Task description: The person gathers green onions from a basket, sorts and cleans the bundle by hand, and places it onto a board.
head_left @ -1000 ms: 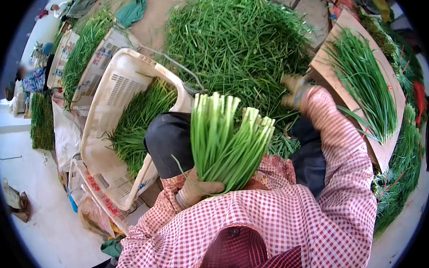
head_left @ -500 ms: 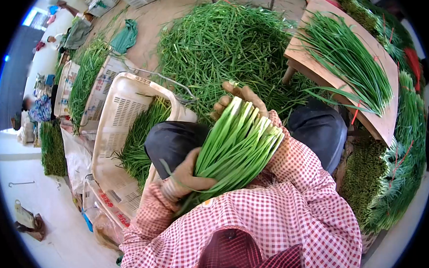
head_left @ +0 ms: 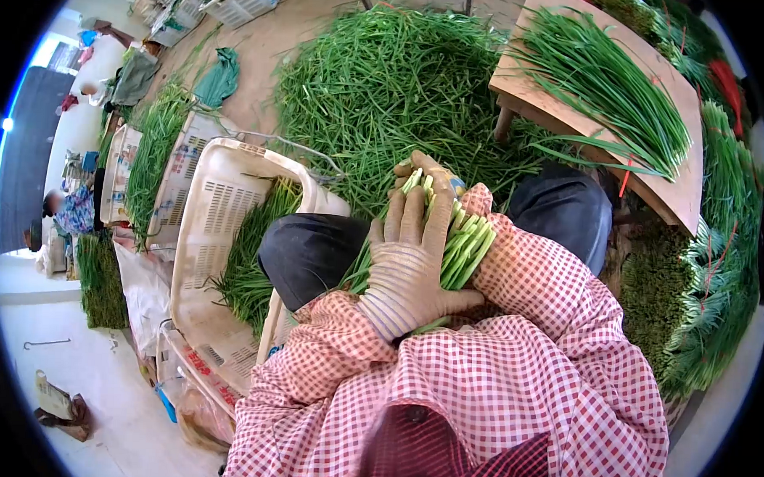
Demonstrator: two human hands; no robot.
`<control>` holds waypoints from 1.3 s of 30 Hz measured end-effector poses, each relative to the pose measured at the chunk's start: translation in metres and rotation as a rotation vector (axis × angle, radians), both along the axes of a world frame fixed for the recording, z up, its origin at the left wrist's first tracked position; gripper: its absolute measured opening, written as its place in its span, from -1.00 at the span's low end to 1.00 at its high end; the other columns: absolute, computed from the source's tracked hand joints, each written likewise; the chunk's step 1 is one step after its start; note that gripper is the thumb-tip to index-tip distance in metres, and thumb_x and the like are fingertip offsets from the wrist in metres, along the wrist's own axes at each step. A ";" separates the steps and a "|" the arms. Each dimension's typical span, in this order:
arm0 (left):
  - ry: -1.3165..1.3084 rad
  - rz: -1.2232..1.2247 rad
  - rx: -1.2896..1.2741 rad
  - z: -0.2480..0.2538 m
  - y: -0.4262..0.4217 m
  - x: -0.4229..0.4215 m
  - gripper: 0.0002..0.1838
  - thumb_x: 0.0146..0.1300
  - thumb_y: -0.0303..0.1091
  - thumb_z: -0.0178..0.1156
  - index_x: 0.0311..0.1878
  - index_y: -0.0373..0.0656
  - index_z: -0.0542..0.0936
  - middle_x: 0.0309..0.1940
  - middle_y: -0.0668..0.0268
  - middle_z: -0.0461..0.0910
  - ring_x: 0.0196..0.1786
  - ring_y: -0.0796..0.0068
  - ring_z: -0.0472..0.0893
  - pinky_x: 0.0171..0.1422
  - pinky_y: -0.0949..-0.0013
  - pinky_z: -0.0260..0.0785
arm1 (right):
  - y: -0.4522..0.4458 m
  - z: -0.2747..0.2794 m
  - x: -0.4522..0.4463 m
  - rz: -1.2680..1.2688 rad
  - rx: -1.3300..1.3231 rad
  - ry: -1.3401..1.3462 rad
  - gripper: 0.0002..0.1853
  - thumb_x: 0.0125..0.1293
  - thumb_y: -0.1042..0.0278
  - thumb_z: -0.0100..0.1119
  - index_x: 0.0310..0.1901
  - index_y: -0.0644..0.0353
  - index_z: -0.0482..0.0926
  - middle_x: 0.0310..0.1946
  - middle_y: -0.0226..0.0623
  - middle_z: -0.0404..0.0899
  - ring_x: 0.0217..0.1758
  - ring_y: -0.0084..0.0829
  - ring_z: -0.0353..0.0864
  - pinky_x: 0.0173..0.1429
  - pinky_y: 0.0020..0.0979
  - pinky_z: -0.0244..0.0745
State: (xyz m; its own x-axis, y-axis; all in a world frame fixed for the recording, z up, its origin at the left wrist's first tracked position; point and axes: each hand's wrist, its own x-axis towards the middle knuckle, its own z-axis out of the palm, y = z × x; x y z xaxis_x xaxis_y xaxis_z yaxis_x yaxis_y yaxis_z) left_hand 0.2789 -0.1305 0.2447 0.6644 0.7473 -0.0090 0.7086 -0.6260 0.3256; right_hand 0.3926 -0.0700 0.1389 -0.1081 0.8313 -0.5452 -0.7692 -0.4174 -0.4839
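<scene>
A bundle of green stalks (head_left: 467, 252) with pale cut ends lies across my lap, its ends toward the upper right. My left hand (head_left: 408, 269), in a striped work glove, rests flat on top of the bundle with its fingers stretched out and thumb spread. Behind the cut ends is my right hand (head_left: 435, 171), also gloved; the left hand and the stalks hide most of it. Its fingers curve round the far side of the bundle's end.
A white crate (head_left: 189, 223) holding greens stands at my left. Loose greens (head_left: 387, 96) are heaped ahead. At right, a wooden board (head_left: 522, 88) bears long stalks (head_left: 606, 86), with stacked bundles (head_left: 721, 276) beyond. A person (head_left: 76, 209) is at the far left.
My left hand has let go of the bundle's lower part and moved up onto it, fingers spread. My right hand has come in from the right to the cut ends.
</scene>
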 end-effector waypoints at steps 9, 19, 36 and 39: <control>-0.468 0.325 -0.466 -0.036 0.037 -0.044 0.13 -0.28 -0.26 0.52 0.37 -0.29 0.06 0.15 0.06 0.39 0.19 0.21 0.43 0.27 0.23 0.31 | -0.023 0.039 -0.012 -0.167 0.063 0.519 -0.04 0.22 -0.58 -0.43 -0.11 0.35 0.55 -0.20 -0.03 0.64 -0.15 -0.07 0.62 0.11 -0.04 0.52; -0.169 0.259 -0.267 -0.027 0.013 -0.002 -0.09 -0.25 -0.09 0.52 0.13 -0.28 0.25 -0.04 -0.06 0.46 0.00 -0.08 0.54 0.04 0.12 0.43 | -0.036 0.013 -0.007 -0.151 0.370 -0.276 -0.48 0.01 0.48 0.43 0.05 0.22 0.48 -0.21 -0.40 0.59 -0.15 -0.49 0.59 -0.01 -0.44 0.52; -1.014 0.699 0.048 -0.020 0.074 -0.199 -0.66 0.20 -0.62 0.14 0.08 -0.33 0.50 -0.02 0.23 0.57 0.02 0.47 0.55 0.18 0.40 0.37 | 0.110 0.042 0.138 -0.357 0.640 -0.824 -0.79 0.04 0.57 0.28 -0.29 0.12 0.50 -0.40 -0.43 0.54 -0.36 -0.54 0.52 -0.20 -0.48 0.48; -1.018 0.713 0.108 -0.043 0.060 -0.204 -0.69 0.22 -0.62 0.14 0.05 -0.25 0.53 -0.05 0.27 0.59 0.00 0.53 0.55 0.13 0.44 0.40 | 0.138 0.085 0.129 -0.276 0.614 -0.881 -0.51 0.02 0.51 0.40 0.01 0.18 0.42 -0.35 -0.35 0.57 -0.38 -0.45 0.56 -0.20 -0.42 0.54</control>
State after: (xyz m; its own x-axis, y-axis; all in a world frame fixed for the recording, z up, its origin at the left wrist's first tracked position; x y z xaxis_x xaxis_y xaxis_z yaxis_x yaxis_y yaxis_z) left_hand 0.0752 -0.0703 0.2014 -0.2202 0.9086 0.3549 0.3569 -0.2635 0.8962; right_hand 0.5215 0.0681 0.2244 0.3452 0.9225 0.1727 -0.0835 0.2135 -0.9734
